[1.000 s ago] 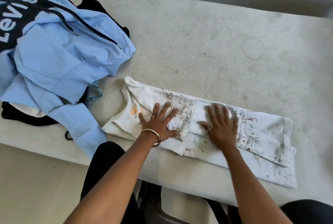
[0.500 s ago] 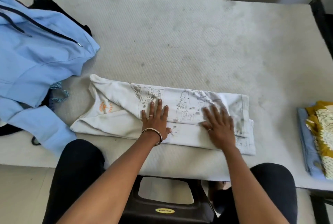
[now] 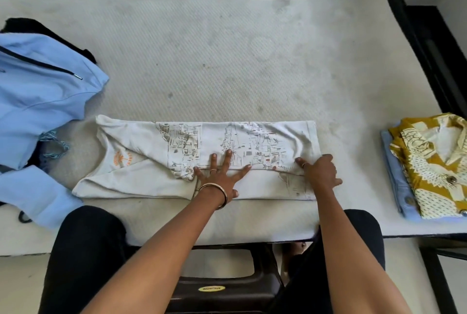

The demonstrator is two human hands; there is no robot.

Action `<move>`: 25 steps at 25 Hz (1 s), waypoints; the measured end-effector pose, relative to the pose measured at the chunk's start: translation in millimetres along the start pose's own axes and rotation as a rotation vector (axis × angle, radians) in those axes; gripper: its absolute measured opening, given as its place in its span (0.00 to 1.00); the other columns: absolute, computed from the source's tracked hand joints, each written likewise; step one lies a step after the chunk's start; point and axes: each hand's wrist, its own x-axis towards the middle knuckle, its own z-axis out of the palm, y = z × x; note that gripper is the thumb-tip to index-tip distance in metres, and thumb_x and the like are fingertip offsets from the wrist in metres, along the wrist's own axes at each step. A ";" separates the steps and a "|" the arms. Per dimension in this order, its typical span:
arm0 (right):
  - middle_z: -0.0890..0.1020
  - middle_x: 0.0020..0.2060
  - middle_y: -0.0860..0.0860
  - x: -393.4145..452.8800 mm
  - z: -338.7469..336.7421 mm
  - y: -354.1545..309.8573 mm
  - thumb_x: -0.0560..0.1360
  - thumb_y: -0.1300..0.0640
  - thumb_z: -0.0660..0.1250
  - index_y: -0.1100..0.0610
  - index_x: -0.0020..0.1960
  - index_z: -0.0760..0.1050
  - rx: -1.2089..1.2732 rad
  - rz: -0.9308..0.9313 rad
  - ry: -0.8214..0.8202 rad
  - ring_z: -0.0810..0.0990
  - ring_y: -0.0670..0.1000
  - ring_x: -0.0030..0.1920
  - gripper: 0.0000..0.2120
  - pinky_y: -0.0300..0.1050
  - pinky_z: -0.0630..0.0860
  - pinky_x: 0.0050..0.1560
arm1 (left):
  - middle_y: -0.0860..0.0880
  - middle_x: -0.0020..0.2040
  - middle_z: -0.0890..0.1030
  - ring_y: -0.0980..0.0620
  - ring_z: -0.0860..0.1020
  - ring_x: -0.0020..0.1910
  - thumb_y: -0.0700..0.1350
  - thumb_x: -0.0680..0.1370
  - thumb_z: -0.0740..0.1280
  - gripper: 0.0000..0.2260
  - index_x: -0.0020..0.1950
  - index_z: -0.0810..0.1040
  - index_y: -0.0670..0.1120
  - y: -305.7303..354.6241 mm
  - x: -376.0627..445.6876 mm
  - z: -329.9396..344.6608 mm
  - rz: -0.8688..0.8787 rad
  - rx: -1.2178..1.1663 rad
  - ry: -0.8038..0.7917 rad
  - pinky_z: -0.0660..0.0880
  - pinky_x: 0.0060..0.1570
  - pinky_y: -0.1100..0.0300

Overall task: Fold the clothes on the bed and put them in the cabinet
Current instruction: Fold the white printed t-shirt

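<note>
A white printed shirt (image 3: pixel 202 159) is lying on the bed (image 3: pixel 252 60) as a long band, its long axis running left to right across the near edge, directly in front of the seated person. The collar end is pointing left and the hem end right. The left hand (image 3: pixel 219 174) is lying flat with fingers spread, pressing on the band near its middle, where the upper flap meets the lower layer. The right hand (image 3: pixel 319 172) is resting at the hem end with fingers partly curled over the fabric edge; whether it is pinching the cloth or only pressing it cannot be told. Judged from this layout, the lengthwise folds are in place and the next fold is likely to be crosswise, one end carried over toward the other. The right hand is already at the hem end, so it is the nearer one for lifting that end leftward, while the left hand is placed to anchor the fold line. A blue hoodie (image 3: pixel 38 96) is waiting unfolded at the left, and a folded stack topped by a yellow shirt (image 3: pixel 434 162) is sitting at the right, well apart from the band. No cabinet is in view.
</note>
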 end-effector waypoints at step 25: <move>0.78 0.58 0.58 -89.2 58.8 -41.5 0.80 0.58 0.63 0.58 0.65 0.71 0.301 -0.339 0.067 0.76 0.59 0.60 0.14 0.57 0.73 0.59 | 0.42 0.56 0.78 0.41 0.77 0.56 0.54 0.72 0.74 0.27 0.61 0.71 0.39 -16.2 10.1 -11.1 -0.471 -0.981 0.292 0.72 0.50 0.53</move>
